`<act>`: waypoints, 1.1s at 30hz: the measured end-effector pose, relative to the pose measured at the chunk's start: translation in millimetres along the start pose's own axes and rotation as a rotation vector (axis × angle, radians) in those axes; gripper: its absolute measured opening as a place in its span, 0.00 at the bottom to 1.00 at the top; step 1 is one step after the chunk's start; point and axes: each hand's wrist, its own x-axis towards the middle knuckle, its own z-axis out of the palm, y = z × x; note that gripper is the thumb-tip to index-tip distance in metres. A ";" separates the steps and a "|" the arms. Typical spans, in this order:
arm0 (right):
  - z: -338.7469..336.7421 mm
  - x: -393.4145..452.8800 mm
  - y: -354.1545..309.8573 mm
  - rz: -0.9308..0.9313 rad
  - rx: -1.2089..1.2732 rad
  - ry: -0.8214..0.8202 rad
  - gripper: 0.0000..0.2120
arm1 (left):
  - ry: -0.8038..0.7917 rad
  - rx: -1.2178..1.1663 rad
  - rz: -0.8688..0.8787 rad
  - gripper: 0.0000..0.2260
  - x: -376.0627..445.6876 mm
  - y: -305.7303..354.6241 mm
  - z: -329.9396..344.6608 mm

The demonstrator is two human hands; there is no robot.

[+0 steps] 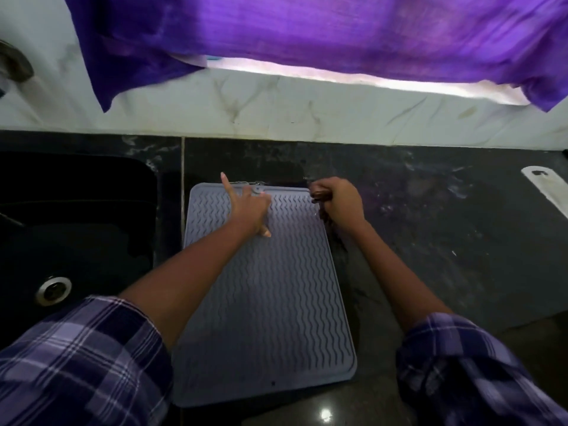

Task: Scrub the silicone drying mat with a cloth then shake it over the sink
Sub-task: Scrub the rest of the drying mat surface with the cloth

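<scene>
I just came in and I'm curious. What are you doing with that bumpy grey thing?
A person is cleaning a drying mat that lies flat on the dark counter, right beside the sink. The left hand rests on the mat with its fingers spread, holding it steady. The right hand grips a dark cloth at the mat's far right corner. The mat has not been lifted over the sink yet.

I see a home kitchen. There is a dark stone countertop [430, 210] with a black sink [76, 216] set in it, and the sink has a metal drain [53, 290]. Behind stands a white marble-look wall [276, 109]. A purple curtain [307, 32] hangs over a bright window. A grey drying mat [276, 302] lies beside the sink.
</scene>
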 end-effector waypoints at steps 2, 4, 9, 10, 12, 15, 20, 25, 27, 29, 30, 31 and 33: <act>20.8 27.6 -8.4 0.007 -0.066 -0.058 0.20 | -0.022 0.076 -0.003 0.49 18.9 -0.7 -0.5; 49.9 43.7 -16.6 0.034 -0.132 -0.112 0.18 | -0.047 0.136 -0.004 0.53 32.3 -5.9 2.2; 82.0 37.7 -21.1 -0.006 -0.287 -0.127 0.15 | -0.079 0.227 0.026 0.53 42.4 -11.9 -3.5; 77.0 26.8 -17.2 -0.022 -0.275 -0.154 0.13 | -0.086 0.241 0.029 0.53 40.9 -8.8 -6.1; 64.8 -11.3 -12.9 -0.057 -0.238 -0.240 0.12 | -0.099 0.230 0.028 0.52 37.3 -5.5 -9.7; 47.9 -47.2 -12.5 -0.076 -0.236 -0.441 0.13 | -0.104 0.175 0.020 0.51 38.7 -7.0 -11.1; 41.6 21.8 -16.8 0.095 -0.154 -0.265 0.13 | -0.084 0.147 0.007 0.48 42.7 -7.8 -5.2; 79.8 49.9 -30.9 -0.030 -0.314 -0.249 0.17 | -0.109 0.170 -0.021 0.45 42.0 -4.0 -8.2; 81.4 19.0 -21.5 0.012 -0.232 -0.286 0.16 | -0.112 0.164 -0.008 0.47 39.2 -5.8 -11.5; 67.5 -40.1 -11.0 0.043 -0.125 -0.389 0.17 | -0.111 0.159 0.018 0.50 37.4 -6.8 -13.0; 55.8 -69.9 -12.0 0.022 -0.070 -0.477 0.20 | -0.110 0.157 0.022 0.51 37.0 -7.3 -13.8; 44.7 -92.5 -13.0 -0.012 -0.020 -0.578 0.23 | -0.117 0.161 0.024 0.51 36.1 -7.6 -15.7; 28.7 -100.6 -9.0 -0.059 -0.018 -0.734 0.21 | -0.136 0.174 0.027 0.51 32.3 -7.2 -18.6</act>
